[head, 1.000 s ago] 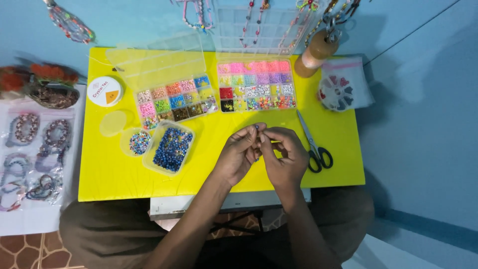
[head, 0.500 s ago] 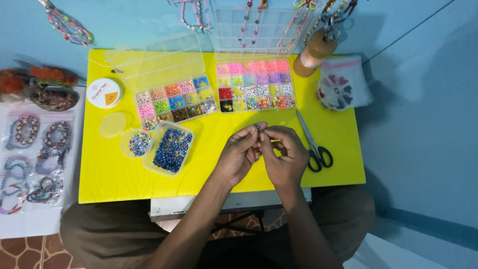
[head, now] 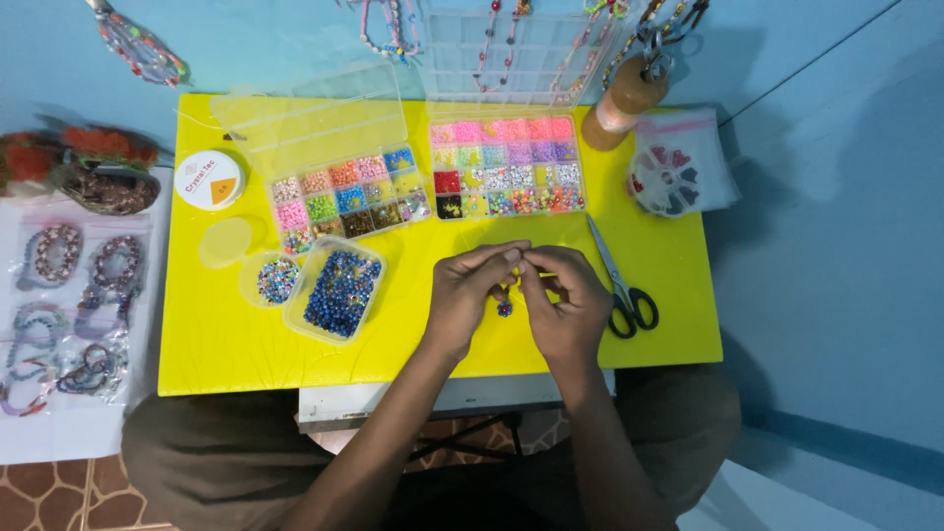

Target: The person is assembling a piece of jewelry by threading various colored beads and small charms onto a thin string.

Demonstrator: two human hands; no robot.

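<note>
My left hand [head: 470,295] and my right hand [head: 567,300] meet fingertip to fingertip over the middle of the yellow table [head: 226,344]. Both pinch something very thin between them, too fine to make out. A small cluster of blue beads [head: 504,309] hangs just below the fingertips, between the two hands. Black-handled scissors [head: 621,285] lie on the table just right of my right hand. A clear tub of blue beads [head: 336,291] sits to the left of my left hand.
Two open bead organisers [head: 346,193] [head: 506,177] with coloured beads stand at the back. A round white spool [head: 208,180], a small round dish of mixed beads [head: 274,279], a wooden thread cone [head: 621,103] and a bagged bead wheel [head: 672,177] surround them. Bagged bracelets [head: 69,295] lie left.
</note>
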